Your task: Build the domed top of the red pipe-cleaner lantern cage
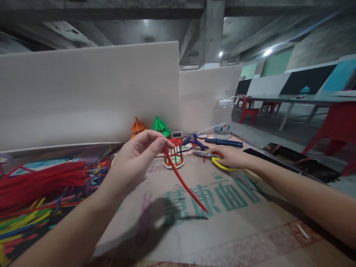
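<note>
Pinched between the thumb and fingers of my left hand is a red pipe cleaner, its free end hanging down to the right above the table. My right hand is at the yellow-handled scissors, fingers round the handles, with the metal blades pointing left over the tabletop. Behind my left fingertips stands a small round structure with a red top, dark posts and a pale base, partly hidden. A blue glue gun lies between it and the scissors.
Orange and green pipe-cleaner shapes stand by the white partition. Blue pliers and a clear bottle are at the back right. Red pipe cleaners and many coloured pieces lie at the left. A dark bag is at the right.
</note>
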The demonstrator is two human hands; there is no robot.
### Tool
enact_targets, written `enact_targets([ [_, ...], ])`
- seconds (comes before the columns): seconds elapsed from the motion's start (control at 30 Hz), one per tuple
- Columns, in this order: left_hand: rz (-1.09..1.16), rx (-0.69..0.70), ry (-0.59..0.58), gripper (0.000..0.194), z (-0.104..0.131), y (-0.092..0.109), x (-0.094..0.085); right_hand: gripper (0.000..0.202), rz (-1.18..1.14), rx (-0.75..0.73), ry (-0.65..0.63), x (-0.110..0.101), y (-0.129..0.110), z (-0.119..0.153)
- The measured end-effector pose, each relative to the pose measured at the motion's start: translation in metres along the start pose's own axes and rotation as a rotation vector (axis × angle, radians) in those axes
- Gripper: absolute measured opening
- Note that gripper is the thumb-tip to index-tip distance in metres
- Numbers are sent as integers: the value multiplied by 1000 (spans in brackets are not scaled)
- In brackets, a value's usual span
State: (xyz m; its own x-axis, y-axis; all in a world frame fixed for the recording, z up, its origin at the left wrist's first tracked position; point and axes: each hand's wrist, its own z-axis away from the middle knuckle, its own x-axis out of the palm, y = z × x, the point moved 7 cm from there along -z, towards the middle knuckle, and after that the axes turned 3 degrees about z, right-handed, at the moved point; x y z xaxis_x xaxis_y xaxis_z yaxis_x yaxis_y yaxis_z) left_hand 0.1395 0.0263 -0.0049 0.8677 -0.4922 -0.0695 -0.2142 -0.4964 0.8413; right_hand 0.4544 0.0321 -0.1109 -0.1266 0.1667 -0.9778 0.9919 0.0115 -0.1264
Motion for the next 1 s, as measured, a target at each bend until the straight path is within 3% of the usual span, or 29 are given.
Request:
enact_targets([
  [0.17,-40,-36,22,24,1,-7,3,49,-29,35,72,1,9,-8],
  [0.27,-2,-59,7,21,0,-9,8,41,-107,36,143,-11,-3,-8],
  [0.33,10,-73,-3,18,0,-12,12,42,-258,-38,147,-23,-30,0],
  [0.4,26,-77,-1,17,1,-15,15,50,-687,-152,145,-38,-64,16],
  [0.43,33,-80,-2,16,2,-18,18,49,-789,-192,108,-44,-83,26],
  [0.53,28,-78,-32,15,9,-27,28,37,-877,-326,12,-58,-131,56],
  [0.6,-5,-86,-71,15,16,-33,37,28,-899,-329,-72,-58,-144,66],
  [0.67,-39,-93,-125,15,21,-37,46,21,-848,-286,-122,-54,-143,67],
  [0.73,-89,-91,-153,16,21,-39,47,23,-732,-259,-78,-51,-133,61],
  [0.87,-229,-51,-65,23,13,-43,23,33,-590,-236,162,-44,-110,44],
  [1.0,-426,-60,-66,24,17,-67,2,33,-499,-215,243,-11,-101,35],
])
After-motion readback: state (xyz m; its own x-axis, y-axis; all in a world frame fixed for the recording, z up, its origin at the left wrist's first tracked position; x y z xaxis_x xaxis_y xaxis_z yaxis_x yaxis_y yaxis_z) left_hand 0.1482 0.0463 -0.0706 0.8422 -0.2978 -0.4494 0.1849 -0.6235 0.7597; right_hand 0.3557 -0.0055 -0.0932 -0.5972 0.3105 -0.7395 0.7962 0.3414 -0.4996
